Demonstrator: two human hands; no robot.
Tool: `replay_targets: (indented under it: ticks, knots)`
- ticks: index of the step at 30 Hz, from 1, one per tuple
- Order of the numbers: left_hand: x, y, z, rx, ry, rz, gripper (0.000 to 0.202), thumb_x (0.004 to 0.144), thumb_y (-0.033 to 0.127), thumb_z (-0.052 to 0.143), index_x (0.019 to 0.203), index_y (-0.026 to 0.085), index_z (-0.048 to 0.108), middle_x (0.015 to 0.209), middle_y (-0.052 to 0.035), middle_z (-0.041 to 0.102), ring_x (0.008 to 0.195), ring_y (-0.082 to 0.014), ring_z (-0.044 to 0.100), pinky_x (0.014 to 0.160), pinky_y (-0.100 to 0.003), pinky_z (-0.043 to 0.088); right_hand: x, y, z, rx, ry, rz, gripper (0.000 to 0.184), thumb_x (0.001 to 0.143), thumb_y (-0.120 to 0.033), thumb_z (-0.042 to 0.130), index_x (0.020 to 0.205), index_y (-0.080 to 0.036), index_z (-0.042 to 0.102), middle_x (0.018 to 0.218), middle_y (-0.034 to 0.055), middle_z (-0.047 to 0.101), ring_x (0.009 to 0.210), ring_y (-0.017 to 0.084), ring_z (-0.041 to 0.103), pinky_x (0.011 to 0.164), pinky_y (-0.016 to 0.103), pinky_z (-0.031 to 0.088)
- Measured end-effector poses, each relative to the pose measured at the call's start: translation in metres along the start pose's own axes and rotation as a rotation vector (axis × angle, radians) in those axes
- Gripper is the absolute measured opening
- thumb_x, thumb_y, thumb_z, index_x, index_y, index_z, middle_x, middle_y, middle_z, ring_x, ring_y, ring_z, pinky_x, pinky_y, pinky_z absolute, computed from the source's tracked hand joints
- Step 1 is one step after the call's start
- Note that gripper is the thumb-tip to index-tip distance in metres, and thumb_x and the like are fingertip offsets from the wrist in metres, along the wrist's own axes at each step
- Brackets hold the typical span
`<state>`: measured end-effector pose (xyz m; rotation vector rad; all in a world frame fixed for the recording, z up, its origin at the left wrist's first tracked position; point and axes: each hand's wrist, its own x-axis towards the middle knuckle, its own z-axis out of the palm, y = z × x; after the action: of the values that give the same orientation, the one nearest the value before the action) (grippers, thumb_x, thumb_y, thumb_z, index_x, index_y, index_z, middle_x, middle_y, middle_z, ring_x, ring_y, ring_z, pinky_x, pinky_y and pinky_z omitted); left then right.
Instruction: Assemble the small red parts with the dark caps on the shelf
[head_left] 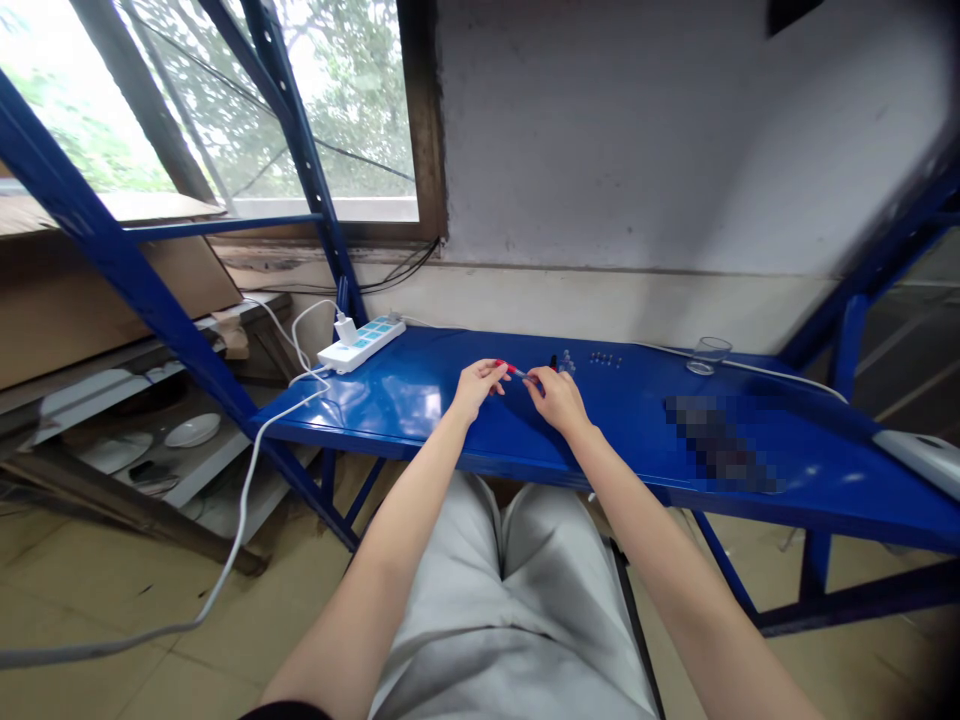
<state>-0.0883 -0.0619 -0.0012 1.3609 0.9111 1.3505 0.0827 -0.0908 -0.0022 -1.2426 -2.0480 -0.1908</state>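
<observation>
A: What was held by the left hand (482,386)?
B: The red end of a slender item (515,370) was pinched between its thumb and fingers, with the other fingers loosely curled.
A: And by the right hand (559,398)?
B: The item's right end was gripped there, the fingers bent almost closed; whether anything else was held could not be told.
A: Where was the item kept?
B: It was held between the two hands, over the middle of the blue surface (420,350).
A: What was seen beyond?
B: Small clear pieces (568,361) were clustered just beyond the right hand, and a row of tiny pieces (606,360) was set out to their right. A clear glass (708,356) was placed farther right, on the far side. At the far left, a white power strip (362,343) was laid, with a plug (346,330) inserted.
</observation>
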Motion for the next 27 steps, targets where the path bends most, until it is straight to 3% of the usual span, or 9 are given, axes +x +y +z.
replay_targets:
  ticks: [3,5,8,11,16,19,22,27]
  knots:
    - [0.000,0.002,-0.001,-0.046,0.110,0.035,0.037,0.070,0.043,0.064,0.089,0.012,0.058,0.070,-0.0034,0.064,0.045,-0.0050,0.049,0.043,-0.020,0.032,0.001,0.001,-0.004,0.023,0.087,-0.022,0.027,0.091,-0.034,0.036,0.094,-0.018,0.057,0.089,0.0080,0.062,0.078,0.017,0.056,0.075,0.030,0.036]
    - [-0.001,0.003,0.002,-0.026,0.125,0.062,0.034,0.070,0.042,0.064,0.087,0.013,0.059,0.069,-0.0027,0.063,0.046,-0.0053,0.048,0.044,-0.020,0.033,0.002,0.003,-0.009,0.051,0.205,-0.020,0.026,0.090,-0.036,0.038,0.092,-0.018,0.057,0.089,0.0083,0.061,0.083,0.018,0.055,0.075,0.030,0.037]
    - [-0.002,0.002,0.009,0.120,0.045,0.116,0.030,0.069,0.040,0.065,0.082,0.013,0.062,0.068,-0.0030,0.063,0.053,-0.0080,0.052,0.051,-0.022,0.039,-0.001,0.009,-0.017,0.122,0.364,0.054,0.026,0.088,-0.037,0.041,0.090,-0.017,0.057,0.079,0.0058,0.058,0.073,0.016,0.053,0.071,0.029,0.040]
    - [-0.001,0.004,0.021,0.354,-0.066,0.222,0.027,0.068,0.038,0.065,0.079,0.014,0.065,0.070,-0.0036,0.065,0.061,-0.0106,0.054,0.061,-0.025,0.043,-0.008,0.020,-0.023,0.197,0.387,0.201,0.026,0.084,-0.040,0.046,0.090,-0.017,0.056,0.070,0.0020,0.056,0.059,0.012,0.049,0.063,0.026,0.041]
    - [0.007,0.007,0.048,0.639,-0.132,0.280,0.021,0.069,0.034,0.065,0.077,0.015,0.067,0.074,-0.0037,0.065,0.063,-0.0116,0.054,0.064,-0.026,0.043,-0.021,0.033,-0.027,0.202,0.326,0.506,0.020,0.076,-0.036,0.052,0.086,-0.019,0.055,0.072,0.0016,0.062,0.059,0.013,0.053,0.061,0.025,0.041]
    - [0.011,0.003,0.062,0.729,-0.125,0.267,0.019,0.069,0.033,0.065,0.076,0.015,0.067,0.074,-0.0034,0.065,0.066,-0.0127,0.056,0.066,-0.026,0.043,-0.023,0.034,-0.027,0.129,0.183,0.649,0.016,0.074,-0.034,0.053,0.080,-0.020,0.057,0.068,0.0014,0.063,0.065,0.015,0.057,0.061,0.025,0.039]
    - [0.011,-0.003,0.072,0.807,-0.112,0.225,0.018,0.070,0.033,0.064,0.075,0.016,0.066,0.073,-0.0027,0.064,0.068,-0.0141,0.057,0.066,-0.026,0.043,-0.023,0.035,-0.027,0.018,0.029,0.717,0.014,0.074,-0.033,0.053,0.077,-0.020,0.058,0.067,0.0023,0.064,0.070,0.018,0.059,0.062,0.025,0.038]
    - [0.006,-0.006,0.080,0.933,-0.082,0.164,0.014,0.072,0.032,0.062,0.074,0.018,0.065,0.076,-0.0025,0.065,0.074,-0.0168,0.059,0.068,-0.028,0.043,-0.020,0.038,-0.022,-0.101,-0.117,0.725,0.016,0.076,-0.034,0.051,0.081,-0.021,0.059,0.077,0.0038,0.066,0.079,0.018,0.061,0.066,0.025,0.038]
